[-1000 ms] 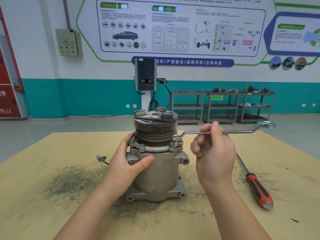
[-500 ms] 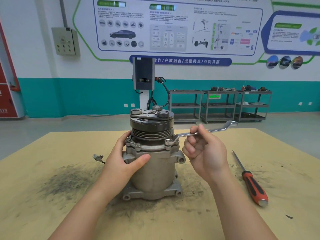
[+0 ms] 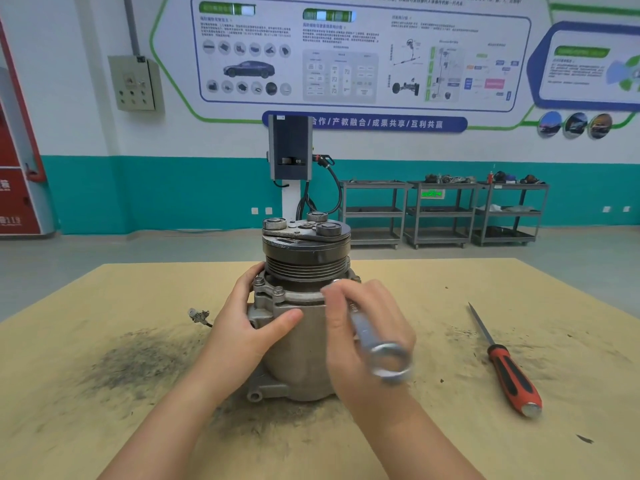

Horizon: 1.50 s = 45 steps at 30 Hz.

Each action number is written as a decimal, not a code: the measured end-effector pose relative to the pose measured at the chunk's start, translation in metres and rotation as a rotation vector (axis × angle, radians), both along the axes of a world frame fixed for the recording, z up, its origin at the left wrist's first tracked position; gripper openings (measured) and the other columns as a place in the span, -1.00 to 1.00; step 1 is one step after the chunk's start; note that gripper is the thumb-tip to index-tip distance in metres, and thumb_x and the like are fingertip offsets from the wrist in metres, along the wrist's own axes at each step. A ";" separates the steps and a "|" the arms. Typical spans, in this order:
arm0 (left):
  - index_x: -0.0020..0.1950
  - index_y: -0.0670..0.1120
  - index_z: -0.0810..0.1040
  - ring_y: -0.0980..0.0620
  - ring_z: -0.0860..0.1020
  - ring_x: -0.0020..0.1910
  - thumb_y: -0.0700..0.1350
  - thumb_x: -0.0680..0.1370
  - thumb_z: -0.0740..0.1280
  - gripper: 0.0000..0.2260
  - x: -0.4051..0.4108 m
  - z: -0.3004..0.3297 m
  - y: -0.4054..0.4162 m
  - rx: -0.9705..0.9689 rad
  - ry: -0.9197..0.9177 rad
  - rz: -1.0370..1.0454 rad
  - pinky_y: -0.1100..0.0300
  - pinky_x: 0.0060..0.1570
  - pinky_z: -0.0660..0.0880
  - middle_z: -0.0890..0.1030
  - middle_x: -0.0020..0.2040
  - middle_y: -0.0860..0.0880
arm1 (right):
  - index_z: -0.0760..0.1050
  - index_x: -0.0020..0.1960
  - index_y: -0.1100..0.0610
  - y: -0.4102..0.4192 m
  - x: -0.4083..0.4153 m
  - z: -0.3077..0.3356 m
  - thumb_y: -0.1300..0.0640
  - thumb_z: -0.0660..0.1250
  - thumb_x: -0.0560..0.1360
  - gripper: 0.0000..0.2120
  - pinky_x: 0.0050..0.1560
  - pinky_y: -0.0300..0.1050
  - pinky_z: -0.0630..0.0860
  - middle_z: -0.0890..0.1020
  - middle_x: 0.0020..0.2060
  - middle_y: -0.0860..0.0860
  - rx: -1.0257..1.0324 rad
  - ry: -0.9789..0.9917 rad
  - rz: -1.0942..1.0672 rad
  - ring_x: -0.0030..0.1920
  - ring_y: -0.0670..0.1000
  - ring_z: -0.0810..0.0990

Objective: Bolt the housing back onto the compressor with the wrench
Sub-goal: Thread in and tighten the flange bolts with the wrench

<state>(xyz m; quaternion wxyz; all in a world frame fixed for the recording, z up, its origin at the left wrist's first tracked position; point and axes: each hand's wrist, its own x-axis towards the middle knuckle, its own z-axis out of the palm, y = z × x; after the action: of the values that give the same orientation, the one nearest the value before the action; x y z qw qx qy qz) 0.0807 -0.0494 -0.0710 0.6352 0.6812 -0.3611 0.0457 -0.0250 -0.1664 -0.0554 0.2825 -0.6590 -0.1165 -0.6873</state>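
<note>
A grey metal compressor (image 3: 301, 348) stands upright on the wooden table (image 3: 104, 427), with a black pulley (image 3: 306, 254) on top. Its housing flange (image 3: 277, 296) carries bolts around the rim. My left hand (image 3: 249, 327) grips the left side of the compressor body, thumb across the front. My right hand (image 3: 360, 327) holds a silver ring wrench (image 3: 381, 355); its free ring end points toward me and is blurred. The far end reaches the flange at the right front, where my fingers hide the bolt.
A red-and-black screwdriver (image 3: 509, 372) lies on the table to the right. A small connector with a wire (image 3: 199, 315) lies left of the compressor. Dark grime marks the tabletop around the base. Shelving carts (image 3: 443, 213) and a charging post (image 3: 290, 150) stand beyond the table.
The wrench handle has swung from pointing right, round toward me, with my right hand following it. My left hand has kept its grip on the compressor.
</note>
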 end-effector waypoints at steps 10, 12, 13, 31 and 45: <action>0.21 0.48 0.33 0.49 0.49 0.13 0.20 0.35 0.54 -0.45 0.000 -0.001 -0.001 -0.011 -0.018 0.016 0.60 -0.09 0.41 0.50 0.13 0.53 | 0.49 -0.10 0.11 0.002 -0.004 0.010 0.00 0.19 0.63 -0.77 -0.31 -0.22 0.41 0.50 -0.32 0.00 0.020 -0.004 0.023 -0.32 -0.04 0.46; 0.22 0.45 0.32 0.57 0.43 0.11 0.23 0.33 0.48 -0.46 -0.001 0.000 -0.001 -0.002 -0.014 0.023 0.66 -0.12 0.35 0.45 0.11 0.60 | 0.41 -0.15 0.02 -0.006 -0.011 0.020 -0.03 0.13 0.64 -0.76 -0.33 -0.31 0.34 0.43 -0.39 -0.08 0.227 -0.031 0.164 -0.39 -0.10 0.41; 0.22 0.45 0.31 0.59 0.42 0.10 0.29 0.31 0.49 -0.45 -0.002 0.002 0.000 0.001 -0.012 0.025 0.67 -0.13 0.34 0.44 0.10 0.62 | 0.38 -0.19 0.03 -0.010 -0.013 0.024 -0.02 0.12 0.63 -0.75 -0.37 -0.33 0.31 0.39 -0.45 -0.10 0.356 -0.018 0.240 -0.45 -0.12 0.37; 0.21 0.52 0.26 0.58 0.39 0.16 0.39 0.19 0.40 -0.38 -0.003 0.004 0.002 0.056 0.006 0.044 0.58 -0.10 0.39 0.41 0.13 0.63 | 0.45 -0.24 0.18 -0.052 -0.007 0.032 0.12 0.11 0.66 -0.67 -0.56 -0.27 0.16 0.36 -0.52 -0.01 1.019 0.365 0.811 -0.59 -0.08 0.23; 0.17 0.61 0.27 0.36 0.51 0.22 0.40 0.19 0.44 -0.39 -0.001 0.001 0.000 0.053 0.026 0.018 0.34 0.12 0.45 0.51 0.23 0.43 | 0.56 -0.17 0.23 -0.008 0.005 -0.007 0.01 0.28 0.60 -0.68 -0.24 -0.37 0.41 0.53 -0.33 -0.01 0.056 -0.052 0.039 -0.30 -0.13 0.48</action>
<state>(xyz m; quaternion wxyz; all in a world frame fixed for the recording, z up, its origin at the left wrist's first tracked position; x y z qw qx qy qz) 0.0800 -0.0490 -0.0697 0.6213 0.7014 -0.3477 0.0328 -0.0200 -0.1744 -0.0624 0.3110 -0.6303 -0.1176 -0.7016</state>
